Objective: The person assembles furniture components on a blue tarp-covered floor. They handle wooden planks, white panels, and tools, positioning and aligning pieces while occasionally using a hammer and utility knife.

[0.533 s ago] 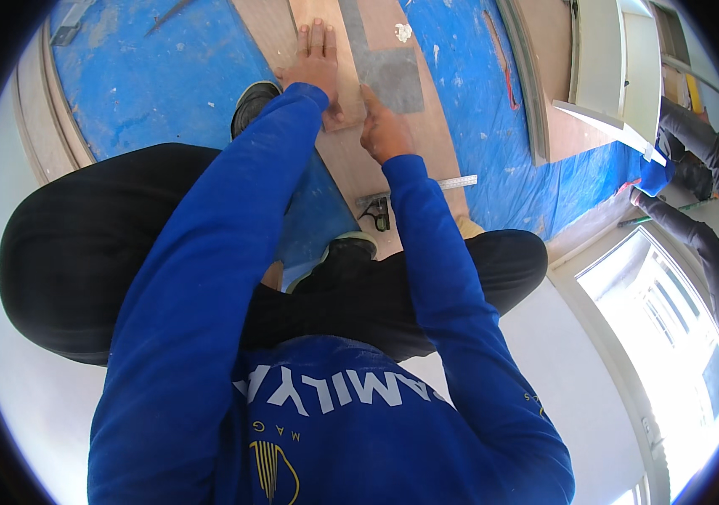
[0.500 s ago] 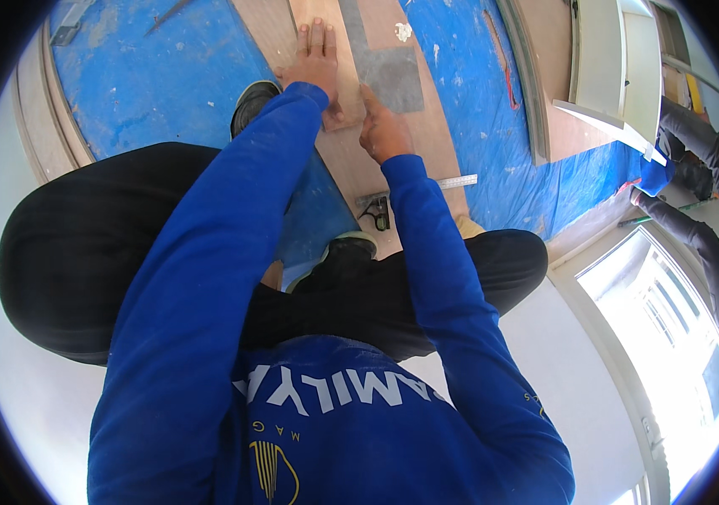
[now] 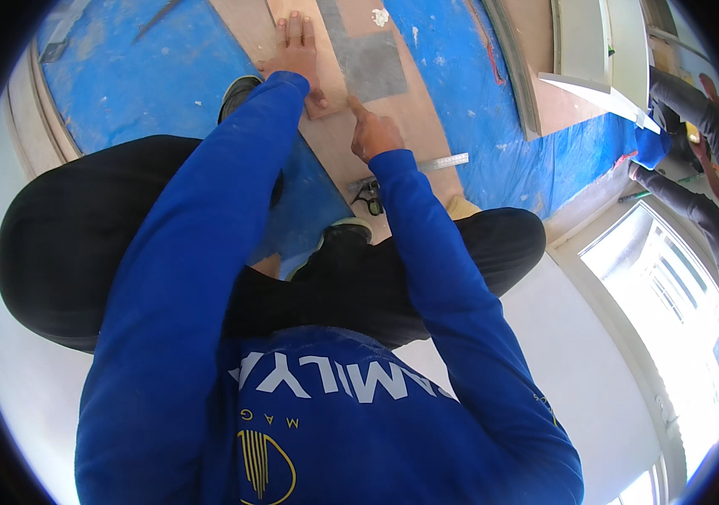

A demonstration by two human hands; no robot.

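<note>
A pale wooden strip (image 3: 331, 52) lies on a longer plywood board (image 3: 336, 151). My left hand (image 3: 294, 61) presses flat on the strip, fingers stretched out and spread. At the strip's near right corner is my right hand (image 3: 378, 135), its index finger reaching forward and the other fingers curled. Whether it holds something small cannot be made out. A grey flat patch or sheet (image 3: 380, 69) lies on the board, right of the strip. Below my right wrist rests a combination square, its dark head (image 3: 368, 199) left of my sleeve and its steel rule (image 3: 445, 162) sticking out right.
Blue sheeting (image 3: 132, 93) covers the floor, with a metal tool (image 3: 65, 34) far left. Curved boards (image 3: 23, 105) stand at left; plywood and pale panels (image 3: 595, 93) are at right. Another person's dark-trousered legs (image 3: 713, 151) show at far right, near a bright window (image 3: 671, 295).
My right index finger has slid from the strip's right edge back to its near corner. The left hand stays on the strip. The whole view has shifted slightly.
</note>
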